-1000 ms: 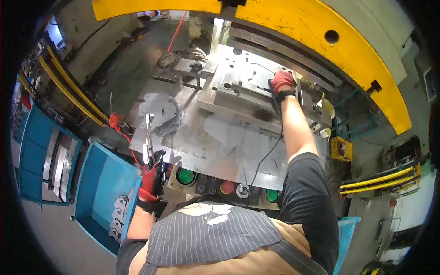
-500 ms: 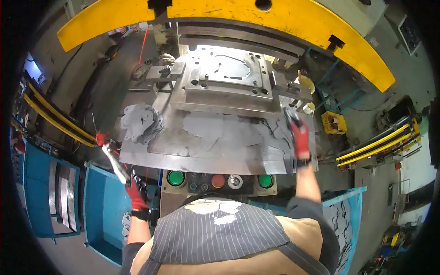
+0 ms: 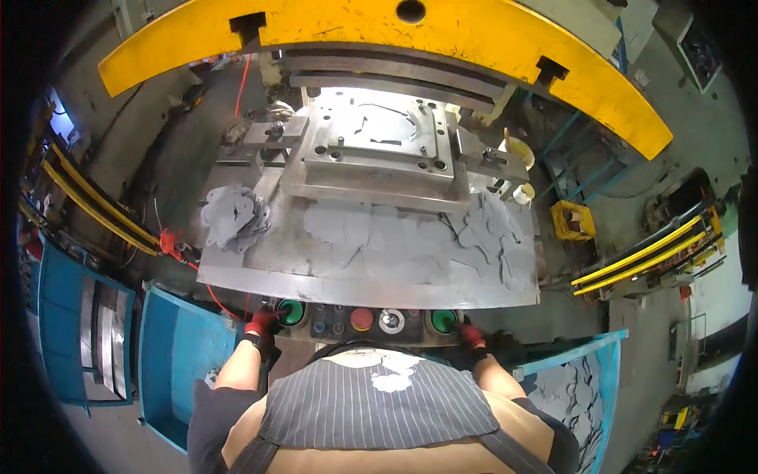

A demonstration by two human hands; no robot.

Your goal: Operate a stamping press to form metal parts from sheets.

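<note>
My left hand [image 3: 266, 322], in a red and black glove, is at the left green button [image 3: 291, 311] of the control panel. Its dark fingertips reach over the button. At the panel's other end, my right hand [image 3: 471, 334], gloved alike, has its fingers stretched onto the right green button [image 3: 444, 321]. Neither hand appears to hold anything. Between the buttons are a red button [image 3: 362, 319] and a round silver switch [image 3: 391, 321]. Beyond the panel, the steel die [image 3: 379, 162] of a press sits under bright light, with curved slots in its top face.
Grey cut metal pieces [image 3: 233, 215] are stacked left on the steel table [image 3: 316, 283]; more sheets [image 3: 485, 237] lie right. A yellow beam [image 3: 355, 25] spans above. Blue bins [image 3: 170, 379] flank me; the right bin [image 3: 612, 379] holds grey pieces. A red-handled tool [image 3: 169, 242] hangs left.
My right hand has come back from the sheets on the table to the right button. My left hand has moved to the left button; the long silvery piece beside it is no longer seen.
</note>
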